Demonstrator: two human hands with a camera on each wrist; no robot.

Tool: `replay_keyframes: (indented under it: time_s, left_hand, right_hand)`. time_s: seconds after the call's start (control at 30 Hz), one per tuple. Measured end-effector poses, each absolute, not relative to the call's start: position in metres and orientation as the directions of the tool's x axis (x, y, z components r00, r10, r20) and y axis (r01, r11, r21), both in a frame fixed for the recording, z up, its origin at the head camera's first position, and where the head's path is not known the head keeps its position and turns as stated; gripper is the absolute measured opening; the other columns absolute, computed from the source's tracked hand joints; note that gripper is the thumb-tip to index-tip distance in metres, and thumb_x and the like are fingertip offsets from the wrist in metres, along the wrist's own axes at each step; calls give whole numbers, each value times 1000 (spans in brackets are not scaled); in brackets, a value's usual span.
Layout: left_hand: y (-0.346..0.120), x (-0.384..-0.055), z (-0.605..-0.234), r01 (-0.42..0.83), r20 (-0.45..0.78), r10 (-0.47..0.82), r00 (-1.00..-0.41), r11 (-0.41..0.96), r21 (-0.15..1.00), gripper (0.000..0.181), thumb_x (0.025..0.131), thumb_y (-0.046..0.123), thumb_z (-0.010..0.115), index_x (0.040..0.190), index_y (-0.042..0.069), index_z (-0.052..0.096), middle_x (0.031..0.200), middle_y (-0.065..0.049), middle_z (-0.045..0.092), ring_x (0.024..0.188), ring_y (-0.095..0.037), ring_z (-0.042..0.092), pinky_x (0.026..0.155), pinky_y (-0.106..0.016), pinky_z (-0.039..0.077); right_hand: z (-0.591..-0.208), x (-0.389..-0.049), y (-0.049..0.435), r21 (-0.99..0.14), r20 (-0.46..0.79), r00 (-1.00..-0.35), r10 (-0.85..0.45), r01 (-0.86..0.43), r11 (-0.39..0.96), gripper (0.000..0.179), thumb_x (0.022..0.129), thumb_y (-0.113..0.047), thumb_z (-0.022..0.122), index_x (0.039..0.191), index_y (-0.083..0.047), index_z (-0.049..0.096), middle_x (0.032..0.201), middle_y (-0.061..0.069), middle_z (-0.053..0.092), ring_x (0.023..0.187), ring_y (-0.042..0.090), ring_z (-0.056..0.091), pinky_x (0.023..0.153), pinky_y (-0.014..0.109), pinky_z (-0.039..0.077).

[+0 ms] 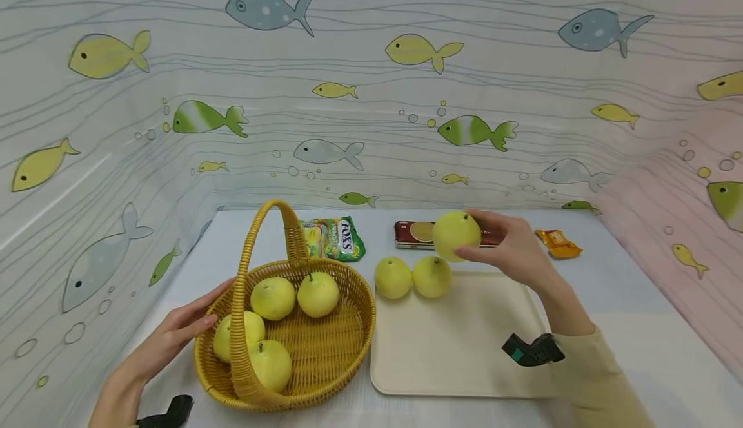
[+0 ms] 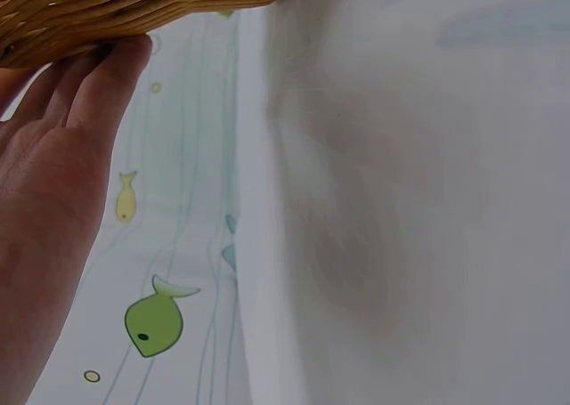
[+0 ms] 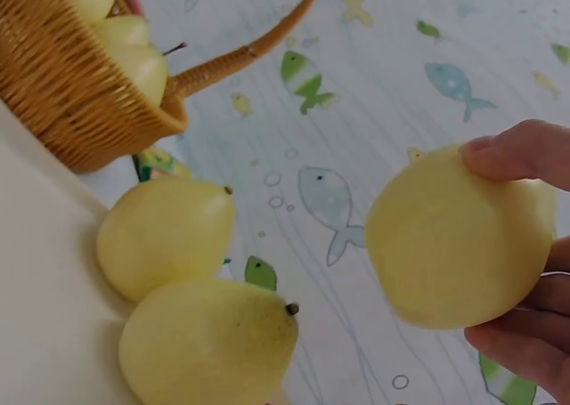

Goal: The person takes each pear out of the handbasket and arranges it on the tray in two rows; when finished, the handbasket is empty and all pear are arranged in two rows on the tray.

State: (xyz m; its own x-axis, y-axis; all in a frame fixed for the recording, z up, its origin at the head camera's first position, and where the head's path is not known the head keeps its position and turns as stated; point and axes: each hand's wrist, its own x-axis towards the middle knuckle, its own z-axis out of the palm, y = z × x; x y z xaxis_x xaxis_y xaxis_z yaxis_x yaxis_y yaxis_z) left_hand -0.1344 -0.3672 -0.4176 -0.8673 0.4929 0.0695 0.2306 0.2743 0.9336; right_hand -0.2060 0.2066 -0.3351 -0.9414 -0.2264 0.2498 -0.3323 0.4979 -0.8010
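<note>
In my right hand is a yellow pear, pinched between thumb and fingers above the back of the cream tray. The right wrist view shows this pear close up, apart from the others. Two more pears, one at left and one beside it, lie side by side at the tray's back left corner. A wicker basket with a tall handle holds several pears. My left hand rests against the basket's left side, its fingers extended along the outer wall.
Behind the basket lies a green Fox's candy bag. A dark red flat box sits behind the tray, partly hidden by the held pear and right hand. An orange wrapped snack is at back right. Fish-patterned sheeting surrounds the table.
</note>
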Motion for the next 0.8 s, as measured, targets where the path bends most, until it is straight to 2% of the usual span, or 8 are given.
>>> replay_keyframes:
  time_s: [0.2,0.3,0.4,0.57,0.8]
  left_hand:
    - [-364,-134,-415,254,92,501,-860,266,930,59,105,-5,30,161,8,18,163,16,25,143,13,23,105,-6,29]
    - [-366,-135,-414,251,87,500,-861,271,929,58,105,-4,29,161,9,18,163,17,25,143,14,23,104,-6,30]
    - [-366,-135,-413,240,79,502,-861,265,934,57,106,-2,29,161,9,17,162,18,26,142,14,24,103,-6,31]
    - [-365,-136,-413,235,78,509,-857,252,939,57,106,-3,28,161,9,17,163,17,25,143,13,23,103,-6,31]
    - [-365,-136,-414,232,74,503,-861,259,938,58,106,-4,29,161,8,17,162,18,26,142,14,23,104,-6,30]
  right_hand:
    - [-350,-198,224,-775,232,-957,-175,-290,562,69,82,-32,83,141,-9,57,131,13,64,108,27,65,84,17,53]
    - [-359,-197,233,-778,222,-962,-156,-272,566,70,84,-32,82,143,-7,55,135,15,61,112,31,64,87,16,52]
    - [-367,-199,241,-787,210,-965,-159,-263,558,70,84,-30,82,143,-5,54,137,17,60,117,35,64,91,20,53]
    - [-374,-204,253,-813,160,-974,-159,-221,539,72,84,-29,82,144,-3,52,138,20,58,119,39,63,88,18,53]
    - [-380,-209,259,-820,99,-980,-174,-180,544,77,83,-31,83,145,0,50,139,23,57,119,41,63,88,31,57]
